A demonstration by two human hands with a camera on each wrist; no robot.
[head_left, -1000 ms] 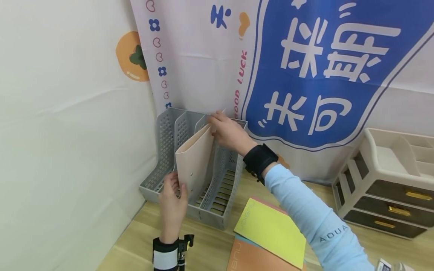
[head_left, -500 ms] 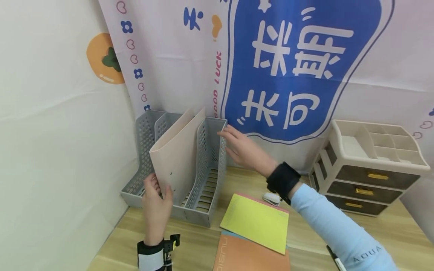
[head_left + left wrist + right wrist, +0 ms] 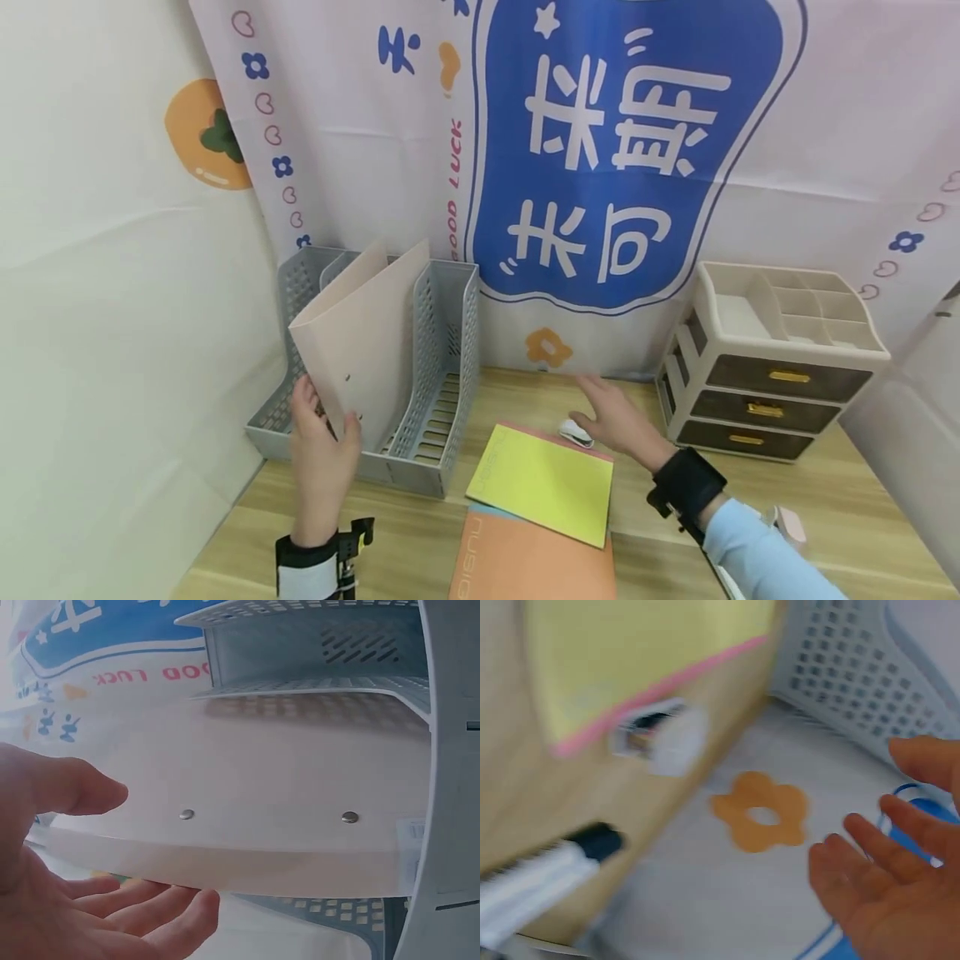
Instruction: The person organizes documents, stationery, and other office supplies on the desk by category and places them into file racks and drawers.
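Observation:
A pale beige binder [image 3: 360,342] with metal rivets stands, spine outward, in a grey perforated file rack [image 3: 408,471]. Its covers spread apart at the top. My left hand [image 3: 322,467] is at the spine's lower part, thumb on the right side and fingers on the left. In the left wrist view, the thumb hovers over the binder's face [image 3: 270,772] and the loosely extended fingers lie along the spine edge. My right hand [image 3: 618,423] is in the air with nothing in it, fingers spread, near a small white stapler-like object [image 3: 576,432].
A yellow notebook [image 3: 543,483] overlaps an orange one [image 3: 532,558] right of the rack. A beige drawer organizer [image 3: 772,367] stands at the back right. A black-capped marker [image 3: 547,877] lies on the wooden table [image 3: 375,550]. Printed cloth [image 3: 600,192] hangs behind.
My right hand has left the binder's top rear edge and moved right and down over the table. The left hand stays at the spine. The head view has swung right.

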